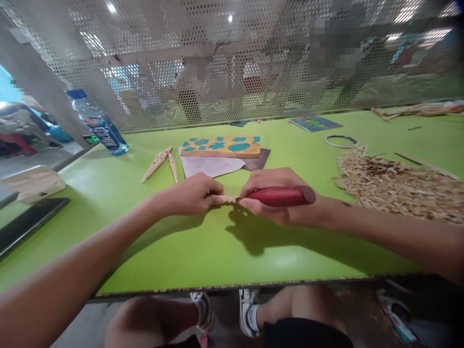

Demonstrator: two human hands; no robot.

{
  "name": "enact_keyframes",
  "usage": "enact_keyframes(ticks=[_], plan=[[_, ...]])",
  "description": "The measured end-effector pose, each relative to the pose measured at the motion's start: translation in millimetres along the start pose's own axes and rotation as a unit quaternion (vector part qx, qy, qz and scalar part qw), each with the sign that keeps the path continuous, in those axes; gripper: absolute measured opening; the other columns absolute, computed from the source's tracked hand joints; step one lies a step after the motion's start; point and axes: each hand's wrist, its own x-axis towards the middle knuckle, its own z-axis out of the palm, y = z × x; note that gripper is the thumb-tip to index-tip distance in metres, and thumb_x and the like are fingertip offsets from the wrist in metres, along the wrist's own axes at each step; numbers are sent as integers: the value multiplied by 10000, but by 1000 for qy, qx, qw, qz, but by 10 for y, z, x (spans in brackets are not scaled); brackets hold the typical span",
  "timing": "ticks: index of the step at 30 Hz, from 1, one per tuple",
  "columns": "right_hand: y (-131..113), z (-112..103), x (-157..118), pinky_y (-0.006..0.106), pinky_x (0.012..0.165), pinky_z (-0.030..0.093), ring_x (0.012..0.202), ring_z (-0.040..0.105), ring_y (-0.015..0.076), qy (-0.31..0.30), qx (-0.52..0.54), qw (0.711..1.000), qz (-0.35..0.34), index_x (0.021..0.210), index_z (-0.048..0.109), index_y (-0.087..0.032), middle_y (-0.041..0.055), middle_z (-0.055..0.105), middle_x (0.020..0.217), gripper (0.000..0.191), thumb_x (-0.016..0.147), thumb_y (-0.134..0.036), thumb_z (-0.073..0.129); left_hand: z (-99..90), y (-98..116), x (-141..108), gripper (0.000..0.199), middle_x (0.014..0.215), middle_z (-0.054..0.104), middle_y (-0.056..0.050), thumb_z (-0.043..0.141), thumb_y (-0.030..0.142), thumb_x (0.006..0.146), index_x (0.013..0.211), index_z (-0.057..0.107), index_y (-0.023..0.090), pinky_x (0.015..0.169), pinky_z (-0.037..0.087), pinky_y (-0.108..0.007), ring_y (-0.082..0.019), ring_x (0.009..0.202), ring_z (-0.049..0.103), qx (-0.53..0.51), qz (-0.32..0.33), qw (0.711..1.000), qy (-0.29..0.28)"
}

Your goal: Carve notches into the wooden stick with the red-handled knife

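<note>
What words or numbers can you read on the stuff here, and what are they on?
Clear plastic water bottle with a blue cap: white letters on its dark blue label, too blurred to read.
Small black display: glowing green digits, too small to read.
No other readable words, numbers or signs show.
</note>
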Motion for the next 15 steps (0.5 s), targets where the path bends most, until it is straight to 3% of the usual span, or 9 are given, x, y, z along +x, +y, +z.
enact_keyframes(ticks=[5, 10, 12, 15], plan=[[61, 82, -118, 235, 510, 398, 523, 533, 99, 58, 77, 989, 111, 764, 705, -176, -11, 663, 626, 200, 905, -312, 662, 3, 14, -28, 241, 619, 654, -6, 572, 251, 930, 826, 760, 142, 587, 325, -246, -105, 564, 509, 1, 1, 1000, 20], [74, 136, -94, 238, 421, 350, 410, 459, 92, 86, 234, 936, 249, 722, 623, -187, -55, 540, 495, 281, 926, -379, 627, 3, 29, -44, 251, 686, 732, -40, 577, 265, 928, 897, 795, 145, 601, 347, -252, -120, 581, 551, 7, 4, 999, 40], [60, 133, -96, 237, 416, 349, 408, 462, 92, 89, 227, 938, 245, 732, 639, -183, -52, 549, 499, 265, 919, -371, 633, 5, 46, -47, 260, 695, 740, -44, 576, 273, 929, 899, 802, 147, 603, 350, -254, -122, 587, 553, 10, -2, 999, 44], [19, 123, -119, 237, 443, 379, 455, 508, 102, 86, 147, 971, 171, 736, 688, -180, -23, 619, 546, 229, 903, -330, 641, 10, 90, -52, 264, 662, 721, -38, 583, 279, 921, 875, 810, 151, 585, 331, -257, -119, 576, 528, 14, -29, 998, 46]])
